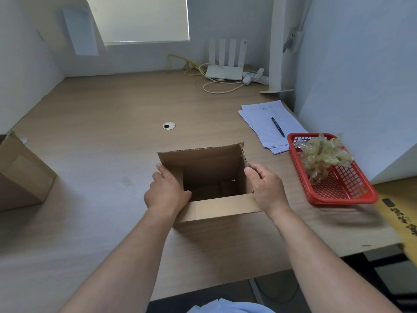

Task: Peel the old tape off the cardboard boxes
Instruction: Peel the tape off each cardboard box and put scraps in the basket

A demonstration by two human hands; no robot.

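Note:
An open brown cardboard box stands upright on the wooden desk, its inside showing. My left hand grips its left wall, with the thumb at the inner edge. On the opposite side my right hand holds the right wall, the thumb hooked over the rim. I see no tape on the visible faces of this box. A second cardboard box lies at the far left edge. A crumpled wad of peeled clear tape sits in a red plastic basket to the right.
Lined papers with a dark pen lie behind the basket. A white router, a power strip and cables sit at the back by the wall. A round cable hole is mid-desk. A yellow printed carton shows at the right edge.

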